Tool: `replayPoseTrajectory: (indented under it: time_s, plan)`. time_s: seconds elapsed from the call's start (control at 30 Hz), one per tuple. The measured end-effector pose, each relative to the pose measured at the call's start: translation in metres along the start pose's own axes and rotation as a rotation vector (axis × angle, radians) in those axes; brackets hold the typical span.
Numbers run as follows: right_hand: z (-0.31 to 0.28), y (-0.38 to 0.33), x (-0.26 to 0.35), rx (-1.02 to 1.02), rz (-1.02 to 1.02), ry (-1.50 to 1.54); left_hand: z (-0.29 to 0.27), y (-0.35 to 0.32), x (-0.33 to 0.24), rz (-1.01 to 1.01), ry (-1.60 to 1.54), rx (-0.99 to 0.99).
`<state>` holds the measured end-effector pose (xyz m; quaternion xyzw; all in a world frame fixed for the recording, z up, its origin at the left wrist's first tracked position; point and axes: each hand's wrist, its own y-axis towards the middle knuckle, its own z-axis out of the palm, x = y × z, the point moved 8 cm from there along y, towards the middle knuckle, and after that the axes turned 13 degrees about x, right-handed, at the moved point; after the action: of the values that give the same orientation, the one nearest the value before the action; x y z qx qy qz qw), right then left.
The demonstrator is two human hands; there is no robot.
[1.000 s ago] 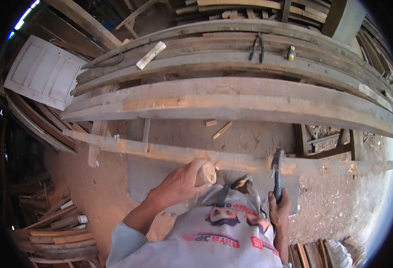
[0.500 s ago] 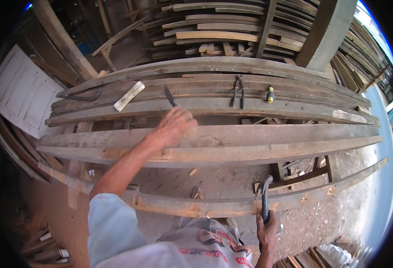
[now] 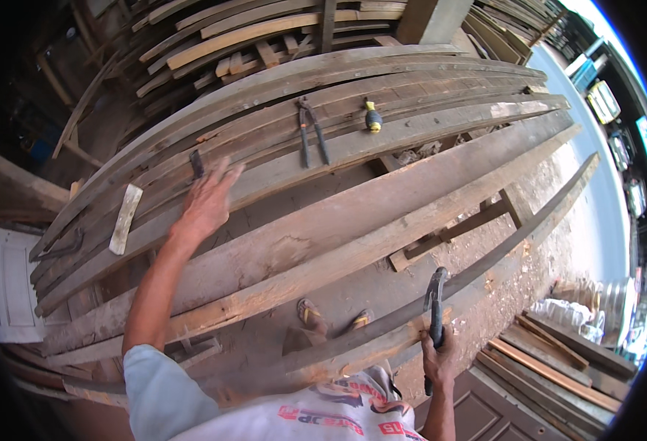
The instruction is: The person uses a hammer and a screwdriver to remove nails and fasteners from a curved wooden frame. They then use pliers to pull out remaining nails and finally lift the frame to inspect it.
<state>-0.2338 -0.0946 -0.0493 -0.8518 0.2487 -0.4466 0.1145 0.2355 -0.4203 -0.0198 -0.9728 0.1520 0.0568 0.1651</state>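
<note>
My left hand (image 3: 209, 200) stretches out over a stack of long weathered planks (image 3: 382, 147), fingers spread, its tips next to a small dark metal tool (image 3: 196, 163) lying on a board. My right hand (image 3: 439, 360) grips the handle of a dark claw hammer (image 3: 435, 301), its head resting against a thin curved wooden strip (image 3: 441, 294) in front of me. A pair of pincers (image 3: 310, 132) and a yellow-handled tool (image 3: 372, 117) lie farther along the planks. A pale short wood block (image 3: 126, 218) sits to the left of my left hand.
More lumber is piled behind (image 3: 250, 37) and at the lower right (image 3: 551, 360). A white panelled door (image 3: 4, 283) lies at the left. My sandalled feet (image 3: 331, 320) stand on bare dirt between the planks. A wooden post (image 3: 430, 18) rises at the back.
My left hand left the thin strip near my body and reached far out over the plank stack toward the small dark tool. My right hand kept hold of the hammer; my view tilted.
</note>
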Motion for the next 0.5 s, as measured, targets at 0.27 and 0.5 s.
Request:
replayPoseTrajectory:
  time_s: [0.27,0.5]
  plan:
    - [0.000,-0.002,0.006,-0.071,0.066,-0.066,0.011,0.145,-0.175,0.286,-0.405,-0.075]
    - [0.002,0.006,-0.034,0.025,0.079,-0.010,0.026,0.274,-0.245,0.203,-0.553,-0.187]
